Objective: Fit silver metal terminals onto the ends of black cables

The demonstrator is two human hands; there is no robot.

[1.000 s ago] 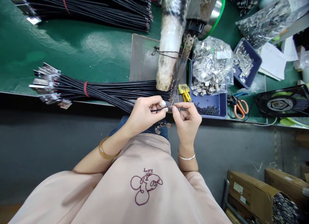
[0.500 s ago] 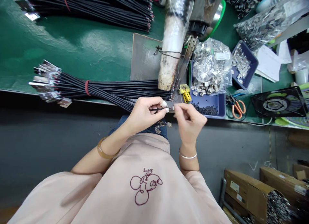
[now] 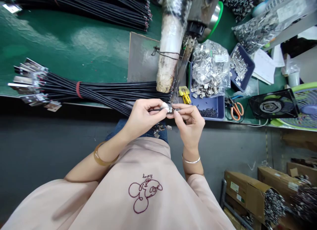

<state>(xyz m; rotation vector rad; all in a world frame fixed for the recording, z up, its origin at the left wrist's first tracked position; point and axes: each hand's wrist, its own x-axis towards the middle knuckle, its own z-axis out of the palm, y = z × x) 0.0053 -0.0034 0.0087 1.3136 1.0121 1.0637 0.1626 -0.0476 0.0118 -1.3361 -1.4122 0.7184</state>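
Note:
Finger and thumb of my left hand (image 3: 148,116) pinch a thin black cable (image 3: 155,109) close to its end. White covers sit on those fingertips. A small silvery metal connector (image 3: 170,110) shows at the cable's end, between my two hands. My right hand (image 3: 190,120) closes its fingertips on the connector's right side; fine detail there is too small to make out. Just behind my hands lies a bundle of black cables (image 3: 109,88) tied with a red band (image 3: 78,89). Several small metal pieces (image 3: 158,129) are on my lap below.
A wrapped white tube (image 3: 167,58) and a metal bar (image 3: 183,65) come down over the bench. Right of them are a yellow cutter (image 3: 184,95), a blue tray (image 3: 220,108), a bag of metal parts (image 3: 210,68), orange-handled scissors (image 3: 237,111) and a black fan (image 3: 273,104).
My right hand has come in against the connector, its fingers now more stretched out. My left hand keeps its pinch on the cable. The whole view has shifted slightly.

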